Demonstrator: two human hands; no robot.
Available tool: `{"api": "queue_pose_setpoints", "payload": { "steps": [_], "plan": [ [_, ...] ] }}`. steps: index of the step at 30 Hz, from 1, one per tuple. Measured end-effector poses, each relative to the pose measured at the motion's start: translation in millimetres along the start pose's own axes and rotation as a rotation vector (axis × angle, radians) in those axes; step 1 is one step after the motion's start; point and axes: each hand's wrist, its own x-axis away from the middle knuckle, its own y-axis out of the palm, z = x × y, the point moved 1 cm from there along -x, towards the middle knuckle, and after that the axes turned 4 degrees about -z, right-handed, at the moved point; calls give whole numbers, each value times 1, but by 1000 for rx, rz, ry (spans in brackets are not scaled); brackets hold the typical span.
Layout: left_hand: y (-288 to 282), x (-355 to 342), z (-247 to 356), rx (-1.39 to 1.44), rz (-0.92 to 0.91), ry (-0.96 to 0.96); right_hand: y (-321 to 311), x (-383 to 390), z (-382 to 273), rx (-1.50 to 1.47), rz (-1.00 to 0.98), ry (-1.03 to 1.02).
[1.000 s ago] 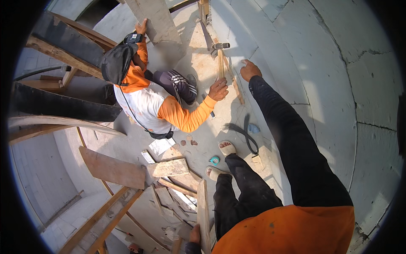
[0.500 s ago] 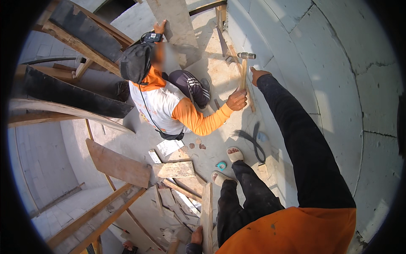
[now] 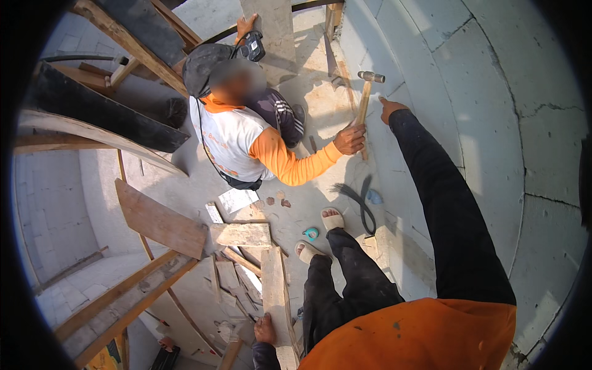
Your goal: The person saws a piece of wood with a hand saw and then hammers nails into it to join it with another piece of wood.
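**A:** Where are the wearer's hands?

**B:** The right hand (image 3: 390,108) is stretched out at about one o'clock, at the end of a black sleeve, set against the curved white block wall (image 3: 493,123). Its fingers look drawn together, with one pointing at the wall; a finer reading is not possible. The left hand (image 3: 266,329) sits low, at about seven o'clock, fingers closed on the edge of an upright wooden plank (image 3: 274,290).

**A:** And the hammer?

**B:** The hammer (image 3: 366,105) stands almost upright just left of the right hand, near twelve o'clock, steel head uppermost. A co-worker's hand (image 3: 349,139), in an orange sleeve, is clamped on the lower part of its wooden handle. The wearer's right hand is close beside the hammer but not touching it.

**A:** What else is around?

**B:** The co-worker crouches at eleven o'clock. Loose boards (image 3: 159,221) lie at eight o'clock, a dark strap (image 3: 361,200) lies on the floor near the centre, and the wearer's sandalled feet (image 3: 320,234) stand just below it.
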Motion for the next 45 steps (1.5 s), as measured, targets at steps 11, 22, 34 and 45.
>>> {"api": "queue_pose_setpoints", "payload": {
  "steps": [11,22,34,45],
  "plan": [
    [-2,8,14,-40,-6,17,-3,10,-13,8,25,-49],
    [5,-10,-2,-248,-74,146,31,9,-8,-116,27,-155],
    [18,-7,-3,-201,-28,219,35,-7,13,-172,34,-87],
    [32,-5,-1,-265,-126,170,50,-5,-5,-557,66,-45]
  ]
}}
